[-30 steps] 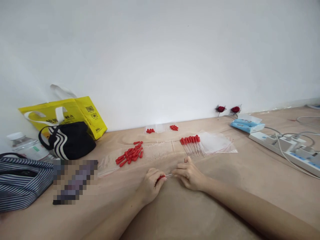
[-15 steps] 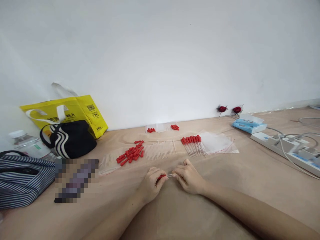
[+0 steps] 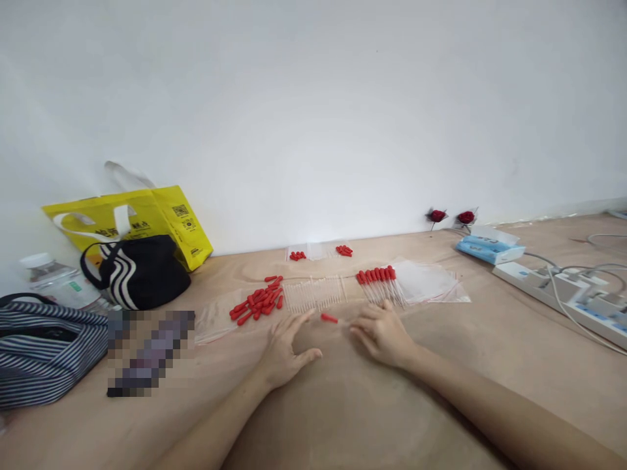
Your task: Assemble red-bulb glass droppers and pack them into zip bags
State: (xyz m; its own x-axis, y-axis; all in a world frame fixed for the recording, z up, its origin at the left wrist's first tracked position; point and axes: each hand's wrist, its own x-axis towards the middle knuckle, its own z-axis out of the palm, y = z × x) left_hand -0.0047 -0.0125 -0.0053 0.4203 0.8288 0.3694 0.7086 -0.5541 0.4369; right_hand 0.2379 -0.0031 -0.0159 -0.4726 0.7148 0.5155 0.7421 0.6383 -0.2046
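Fingers spread, my left hand (image 3: 289,349) hovers low over the table and touches no red piece. My right hand (image 3: 385,336) has its fingertips pinched on a dropper with a red bulb (image 3: 329,318), whose clear tube points toward that hand and is faint. Several loose red bulbs (image 3: 257,303) lie in a heap beyond my left hand. To their right is a row of clear tubes (image 3: 313,294). Several droppers with red bulbs (image 3: 377,276) lie side by side beyond my right hand, beside clear plastic bags (image 3: 426,281).
On the left are a yellow bag (image 3: 191,228), a black pouch (image 3: 157,271), a bottle (image 3: 61,284) and a striped bag (image 3: 44,352). On the right, a power strip (image 3: 563,294) with cables lies near a blue tissue pack (image 3: 490,248). Smaller bulb groups (image 3: 297,256) lie near the wall.
My left hand has let go of the red bulb and opened. The dropper has moved forward, away from me, with my right hand.
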